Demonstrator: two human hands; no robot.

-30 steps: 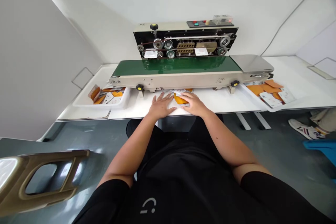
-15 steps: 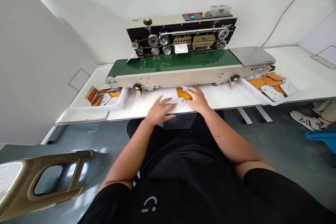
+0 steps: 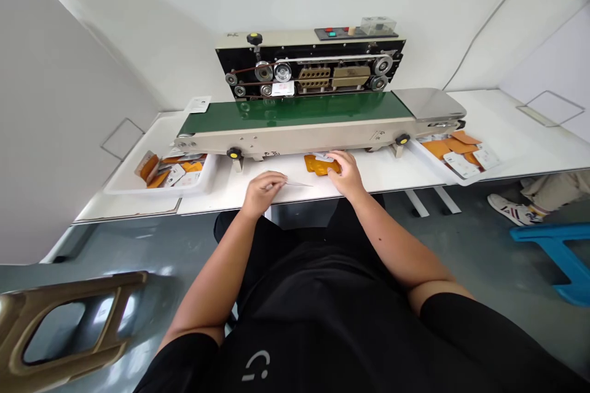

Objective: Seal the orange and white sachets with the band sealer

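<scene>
Our L hand (image 3: 263, 193) pinches a thin sheet (image 3: 298, 183), edge-on. Our R hand (image 3: 345, 176) grasps the orange pkt (image 3: 316, 165) on the table (image 3: 380, 175), near the frame (image 3: 299, 137); firmness n/a to the eye. Risks: if we lift w/o clearance, pkt or knuckles may strike the frame; a loose pinch may drop the sheet; belt (image 3: 295, 112) motion may tip the overhanging card (image 3: 198, 104) off.

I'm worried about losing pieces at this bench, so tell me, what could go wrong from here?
The white packet at the left end of the green belt might drop beside the white bin rather than into it.

The thin white piece pinched in the left hand, near the table's front edge, could slip to the floor.
</scene>
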